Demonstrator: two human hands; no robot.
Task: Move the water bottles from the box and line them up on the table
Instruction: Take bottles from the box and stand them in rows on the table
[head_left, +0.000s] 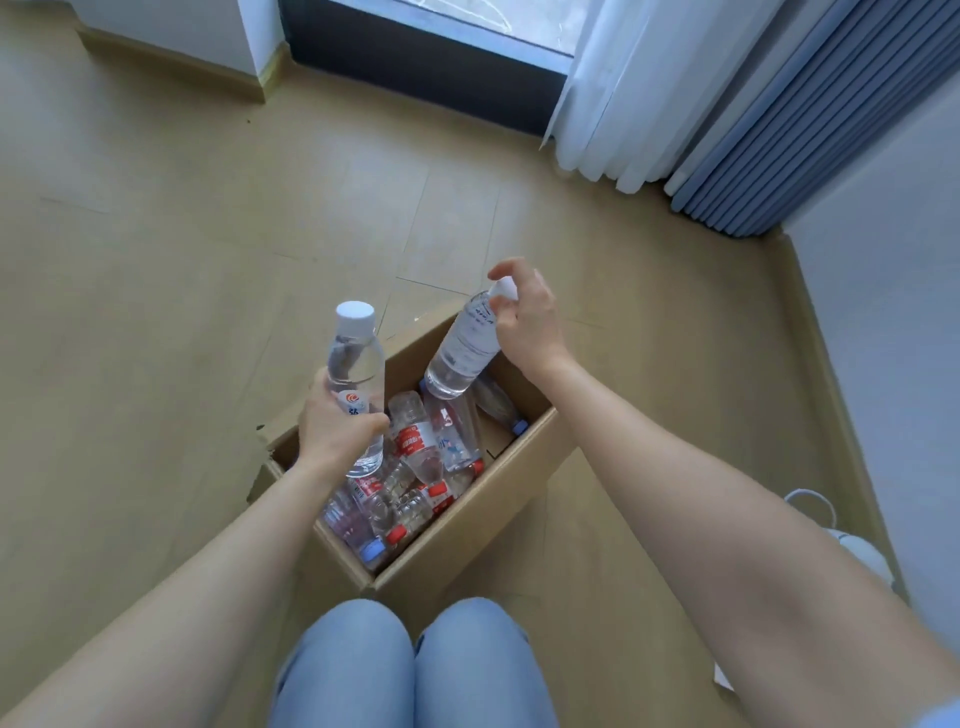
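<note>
Head view, left hand: our fingers wrap the lower body of the left bottle, above the box.
Head view, right hand: we pinch only the cap end of the right bottle; the forefinger is lifted.
Left bottle axis: near upright, cap toward 12 o'clock.
Right bottle axis: tilted, cap toward 1 o'clock, base toward 7 o'clock.
Remaining bottles: lying jumbled in the box.
Risk: we judge the cap pinch weak, so that bottle may swing or slip back down.
Table: not visible.
</note>
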